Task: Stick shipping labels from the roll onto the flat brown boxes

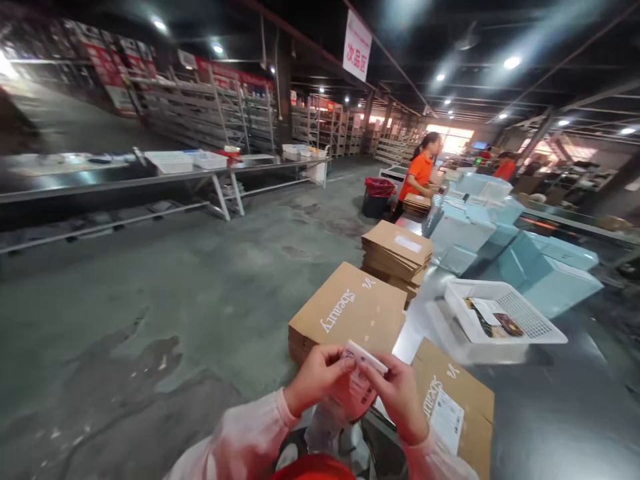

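Observation:
My left hand (pixel 325 373) and my right hand (pixel 397 393) are close together at the lower middle, thumbs and fingers closed on a small white paper label (pixel 367 355). It looks folded or curled, with faint print. Just under my fingers hangs a pinkish sheet or bag (pixel 357 397) with a dark printed mark; I cannot tell if it joins the label. Behind my hands is a stack of flat brown cartons (pixel 345 313) with white lettering. Right of my right hand lies another brown carton (pixel 445 407), bearing a white shipping label (pixel 447 421).
A shallow white basket (pixel 540 327) holding small packets stands on the metal table (pixel 565 400). Beyond are light blue bins (pixel 545 273) and a second carton stack (pixel 395 247). Farther off, a person in orange (pixel 420 173) works beside a bin (pixel 379 197). A long bench (pixel 185 177) stands left.

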Demonstrator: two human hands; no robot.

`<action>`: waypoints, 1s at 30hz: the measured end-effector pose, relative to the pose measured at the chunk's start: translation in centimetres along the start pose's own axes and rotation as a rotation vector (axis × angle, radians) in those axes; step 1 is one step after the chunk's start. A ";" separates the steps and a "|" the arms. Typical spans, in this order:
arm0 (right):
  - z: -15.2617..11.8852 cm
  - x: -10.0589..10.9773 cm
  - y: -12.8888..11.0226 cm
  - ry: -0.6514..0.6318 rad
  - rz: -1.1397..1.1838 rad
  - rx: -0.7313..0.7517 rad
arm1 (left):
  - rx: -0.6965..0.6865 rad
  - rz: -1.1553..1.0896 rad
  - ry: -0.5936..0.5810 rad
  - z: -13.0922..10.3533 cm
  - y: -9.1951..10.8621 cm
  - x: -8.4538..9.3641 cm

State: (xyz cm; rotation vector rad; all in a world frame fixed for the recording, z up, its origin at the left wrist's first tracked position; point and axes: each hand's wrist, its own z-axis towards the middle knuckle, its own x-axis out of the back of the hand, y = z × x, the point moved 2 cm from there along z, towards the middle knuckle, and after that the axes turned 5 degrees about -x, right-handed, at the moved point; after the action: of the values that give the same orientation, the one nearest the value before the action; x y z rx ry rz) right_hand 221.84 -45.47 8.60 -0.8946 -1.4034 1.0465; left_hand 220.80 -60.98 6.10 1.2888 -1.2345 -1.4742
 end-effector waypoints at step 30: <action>7.4 -6.4 2.4 -0.418 -0.900 0.425 | 0.171 0.027 0.077 -2.9 0.4 10.5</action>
State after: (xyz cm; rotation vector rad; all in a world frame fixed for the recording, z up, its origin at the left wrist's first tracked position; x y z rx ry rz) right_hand 214.97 -51.53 4.31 0.2981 -1.5903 0.7761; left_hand 221.98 -71.68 4.39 1.4221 -1.3441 -1.3104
